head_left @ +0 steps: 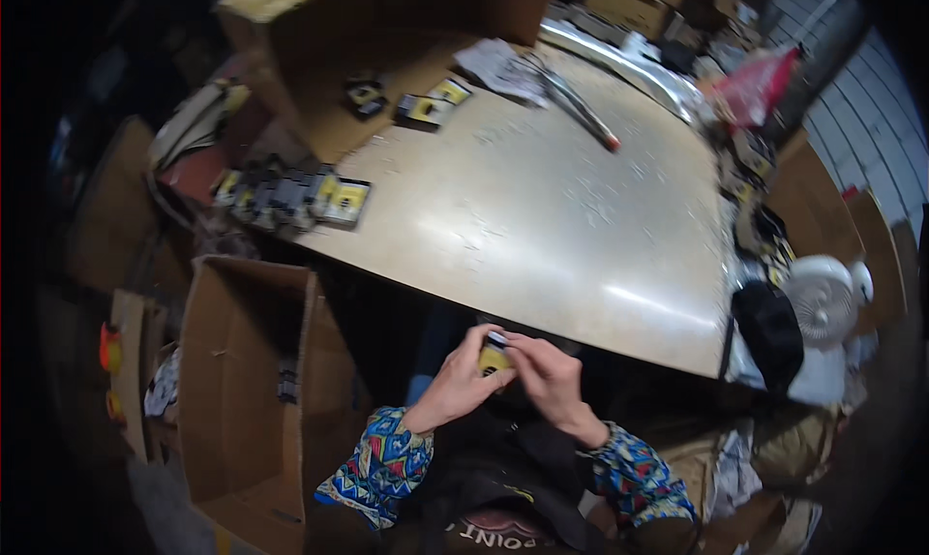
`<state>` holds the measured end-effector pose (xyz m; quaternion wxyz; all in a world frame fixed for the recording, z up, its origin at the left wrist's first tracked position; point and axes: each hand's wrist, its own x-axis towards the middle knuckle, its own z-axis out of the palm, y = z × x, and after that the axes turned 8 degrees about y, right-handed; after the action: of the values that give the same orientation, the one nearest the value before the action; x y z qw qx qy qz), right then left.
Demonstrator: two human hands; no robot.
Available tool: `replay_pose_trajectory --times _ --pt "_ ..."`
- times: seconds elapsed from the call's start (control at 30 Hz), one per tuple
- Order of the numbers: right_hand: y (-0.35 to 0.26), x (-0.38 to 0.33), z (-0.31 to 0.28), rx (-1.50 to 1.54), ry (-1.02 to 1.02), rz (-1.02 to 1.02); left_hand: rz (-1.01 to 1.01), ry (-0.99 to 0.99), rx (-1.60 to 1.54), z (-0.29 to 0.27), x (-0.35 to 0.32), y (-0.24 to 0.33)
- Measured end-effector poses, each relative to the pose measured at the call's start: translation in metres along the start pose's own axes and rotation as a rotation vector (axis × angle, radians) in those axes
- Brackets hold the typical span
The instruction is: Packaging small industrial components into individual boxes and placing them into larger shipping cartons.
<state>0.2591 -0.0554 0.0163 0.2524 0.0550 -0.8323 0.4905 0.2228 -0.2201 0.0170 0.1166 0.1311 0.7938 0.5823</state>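
Just in front of the table's near edge, my left hand point(453, 382) is closed around a small yellow-and-black package point(494, 358) with a pale top end. The thumb and fingers of my right hand point(548, 373) pinch the same package at its upper right side. What the right fingertips press on is too small to make out. Similar packages point(346, 203) stand in a row at the table's left edge. A couple more packages point(422, 111) lie farther back, beside a dark roll-like item point(365, 96).
Below the table's left side stands an open cardboard box point(242, 400) with a few packages point(287, 381) inside. Another open carton point(290, 81) lies on the table point(542, 216). A crumpled paper point(503, 69) and a long tool point(581, 108) are at the back. A white fan point(821, 301) stands right.
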Motion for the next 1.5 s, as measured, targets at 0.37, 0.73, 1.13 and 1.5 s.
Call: replay_pose_trajectory --times 0.37,0.73,1.13,1.5 --pt "-0.023 0.038 0.027 0.006 -0.206 -0.304 -0.138 0.600 0.825 -0.156 0.141 0.002" --pt "0.142 0.158 -0.056 -0.707 -0.048 -0.082 0.270 0.480 1.011 -0.153 0.215 0.045" --pt "0.151 0.314 0.075 -0.636 -0.295 -0.062 -0.132 0.482 0.986 -0.123 0.340 0.016" --pt "0.121 0.194 -0.009 -0.591 -0.537 -0.327 0.104 0.373 1.165 -0.083 0.233 -0.003"
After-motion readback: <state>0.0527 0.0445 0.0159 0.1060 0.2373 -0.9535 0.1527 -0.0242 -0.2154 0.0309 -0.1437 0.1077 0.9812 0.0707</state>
